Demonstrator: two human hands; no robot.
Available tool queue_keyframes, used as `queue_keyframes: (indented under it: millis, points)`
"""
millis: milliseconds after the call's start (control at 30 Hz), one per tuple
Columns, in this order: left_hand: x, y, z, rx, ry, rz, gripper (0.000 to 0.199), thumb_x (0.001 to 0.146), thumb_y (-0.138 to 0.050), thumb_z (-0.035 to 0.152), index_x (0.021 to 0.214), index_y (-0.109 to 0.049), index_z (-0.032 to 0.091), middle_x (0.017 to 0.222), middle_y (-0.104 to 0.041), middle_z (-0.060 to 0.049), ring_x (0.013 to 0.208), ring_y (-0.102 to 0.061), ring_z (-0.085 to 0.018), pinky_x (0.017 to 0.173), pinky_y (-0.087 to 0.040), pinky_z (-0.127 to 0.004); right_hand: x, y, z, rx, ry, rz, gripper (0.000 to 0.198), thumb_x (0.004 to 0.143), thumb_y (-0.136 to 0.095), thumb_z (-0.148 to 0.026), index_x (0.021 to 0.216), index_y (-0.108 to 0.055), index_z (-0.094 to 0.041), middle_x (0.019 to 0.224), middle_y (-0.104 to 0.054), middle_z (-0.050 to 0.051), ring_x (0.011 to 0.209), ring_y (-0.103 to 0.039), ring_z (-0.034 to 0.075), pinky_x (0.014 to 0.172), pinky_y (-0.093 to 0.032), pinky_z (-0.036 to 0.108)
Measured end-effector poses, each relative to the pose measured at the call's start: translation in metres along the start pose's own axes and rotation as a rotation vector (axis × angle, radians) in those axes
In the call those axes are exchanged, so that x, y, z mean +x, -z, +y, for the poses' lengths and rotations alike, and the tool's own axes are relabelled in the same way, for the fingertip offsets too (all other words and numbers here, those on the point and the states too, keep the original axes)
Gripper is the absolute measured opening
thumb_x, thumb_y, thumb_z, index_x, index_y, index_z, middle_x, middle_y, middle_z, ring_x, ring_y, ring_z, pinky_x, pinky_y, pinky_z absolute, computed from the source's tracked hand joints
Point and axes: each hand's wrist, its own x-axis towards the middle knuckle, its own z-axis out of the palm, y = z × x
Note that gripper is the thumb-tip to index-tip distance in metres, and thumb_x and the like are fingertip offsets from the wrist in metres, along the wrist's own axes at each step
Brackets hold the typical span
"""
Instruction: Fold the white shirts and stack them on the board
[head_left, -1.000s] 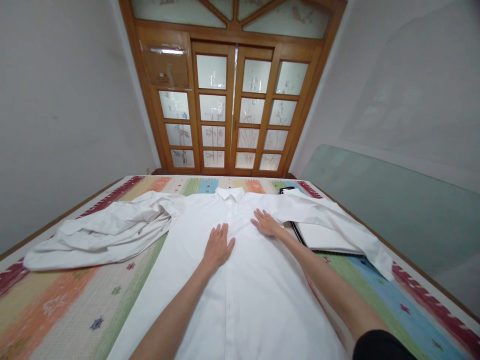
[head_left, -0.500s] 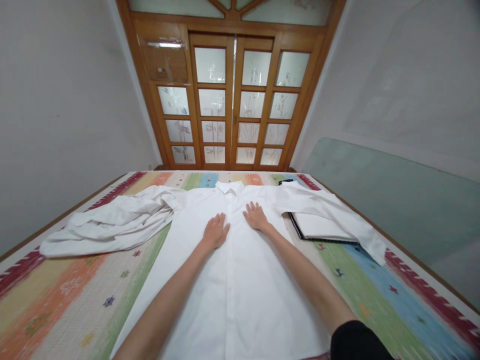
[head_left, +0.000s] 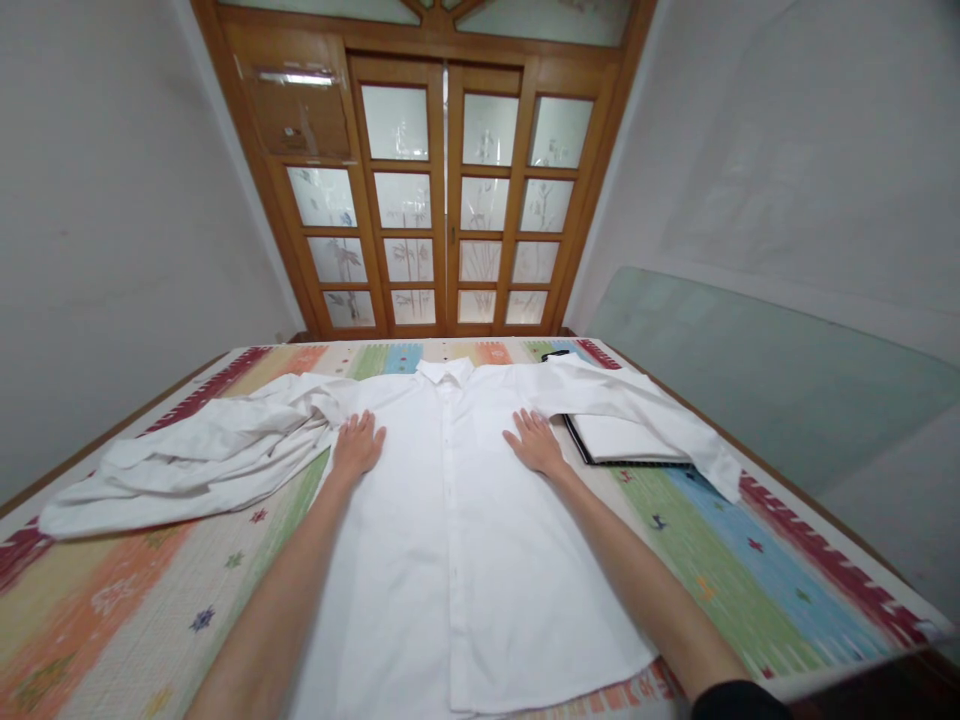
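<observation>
A white button-front shirt (head_left: 442, 540) lies spread face up, its collar (head_left: 444, 373) at the far end. My left hand (head_left: 358, 446) rests flat on the shirt's left edge, just below the bunched sleeve (head_left: 217, 450). On the other side of the button strip, my right hand (head_left: 535, 441) lies flat with fingers spread on the upper chest, near the right sleeve (head_left: 637, 400). That sleeve stretches outward across a notebook with black edges (head_left: 626, 440), covering part of it. Neither hand grips the cloth.
A striped, multicoloured cloth (head_left: 225, 560) covers the table under the shirt. A small black object (head_left: 555, 354) shows behind the right shoulder. Beyond the table stand wooden doors with glass panes (head_left: 442, 200). A pale green panel (head_left: 765, 370) is along the right wall.
My hands have moved apart across the shirt, the left one outward to its side edge, the right one slightly outward. The view has shifted, and the shirt's bottom hem now shows.
</observation>
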Motion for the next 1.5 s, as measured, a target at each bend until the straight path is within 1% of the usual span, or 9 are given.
queue_keyframes:
  millis: [200,400,533,633,767,933,1133,1300,1500]
  points:
    - [-0.023,-0.006,0.027,-0.014,0.032,0.077,0.056,0.096,-0.023,0.035,0.14,-0.044,0.008,0.149,-0.041,-0.018,0.139,-0.033,-0.032,0.112,-0.028,-0.05,0.01,0.006,-0.001,0.002,-0.017,-0.027,0.066,0.097,-0.026,-0.046,0.15,-0.026,-0.007,0.157,-0.021,0.013,0.145,-0.016,0.029,0.116,-0.012,0.041]
    - [-0.025,-0.007,0.073,-0.082,0.045,0.042,0.059,0.096,-0.022,0.039,0.144,-0.039,0.009,0.151,-0.036,-0.017,0.142,-0.027,-0.033,0.113,-0.024,-0.053,0.006,-0.003,-0.055,0.037,-0.206,0.025,0.068,0.097,-0.02,-0.047,0.151,-0.023,-0.007,0.157,-0.017,0.019,0.144,-0.012,0.037,0.113,-0.008,0.057]
    - [-0.012,-0.004,0.092,-0.122,0.007,-0.023,0.062,0.096,-0.019,0.04,0.147,-0.033,0.008,0.156,-0.027,-0.015,0.144,-0.02,-0.033,0.116,-0.018,-0.053,-0.018,-0.008,-0.096,0.085,0.096,0.003,0.068,0.097,-0.021,-0.052,0.152,-0.025,-0.012,0.158,-0.017,0.013,0.145,-0.009,0.034,0.115,-0.008,0.051]
    - [0.002,-0.004,0.09,-0.149,-0.016,-0.064,0.062,0.096,-0.018,0.041,0.15,-0.029,0.012,0.157,-0.023,-0.011,0.146,-0.016,-0.031,0.117,-0.015,-0.053,-0.043,-0.009,-0.106,0.11,0.297,0.013,0.067,0.098,-0.021,-0.054,0.152,-0.026,-0.013,0.158,-0.018,0.01,0.146,-0.008,0.031,0.117,-0.008,0.049]
    - [0.022,-0.006,0.08,-0.153,-0.016,-0.095,0.06,0.095,-0.018,0.043,0.151,-0.028,0.02,0.158,-0.021,-0.006,0.146,-0.013,-0.029,0.117,-0.014,-0.054,-0.072,-0.008,-0.097,0.125,0.406,0.039,0.069,0.096,-0.025,-0.06,0.151,-0.029,-0.018,0.158,-0.02,0.009,0.146,-0.01,0.03,0.117,-0.01,0.05]
    - [0.044,-0.006,0.073,-0.146,0.003,-0.122,0.062,0.096,-0.018,0.045,0.151,-0.026,0.019,0.159,-0.021,-0.007,0.147,-0.013,-0.028,0.117,-0.011,-0.053,-0.09,-0.005,-0.09,0.147,0.486,0.059,0.069,0.096,-0.029,-0.059,0.151,-0.029,-0.019,0.157,-0.02,0.009,0.146,-0.011,0.031,0.117,-0.013,0.052]
    - [0.073,-0.012,0.061,-0.12,-0.084,-0.043,0.062,0.096,-0.023,0.043,0.148,-0.03,0.01,0.156,-0.027,-0.014,0.145,-0.021,-0.028,0.117,-0.017,-0.049,-0.095,0.004,-0.091,0.175,0.735,0.018,0.056,0.101,-0.028,-0.045,0.152,-0.026,-0.022,0.156,-0.026,0.004,0.146,-0.016,0.021,0.119,-0.016,0.044]
    - [0.103,-0.02,0.044,-0.123,-0.025,0.048,0.059,0.096,-0.027,0.039,0.142,-0.038,0.005,0.151,-0.036,-0.018,0.14,-0.033,-0.026,0.114,-0.027,-0.037,-0.096,0.006,-0.09,0.19,0.762,0.026,0.056,0.101,-0.031,-0.043,0.151,-0.026,-0.019,0.155,-0.029,0.006,0.145,-0.018,0.021,0.119,-0.016,0.044]
    - [0.131,-0.024,0.03,-0.132,-0.032,0.042,0.051,0.097,-0.02,0.03,0.132,-0.052,0.012,0.143,-0.049,-0.015,0.133,-0.043,-0.024,0.11,-0.032,-0.04,-0.096,0.006,-0.089,0.182,0.756,0.033,0.058,0.1,-0.036,-0.043,0.152,-0.025,-0.021,0.155,-0.03,0.005,0.145,-0.02,0.02,0.119,-0.016,0.043]
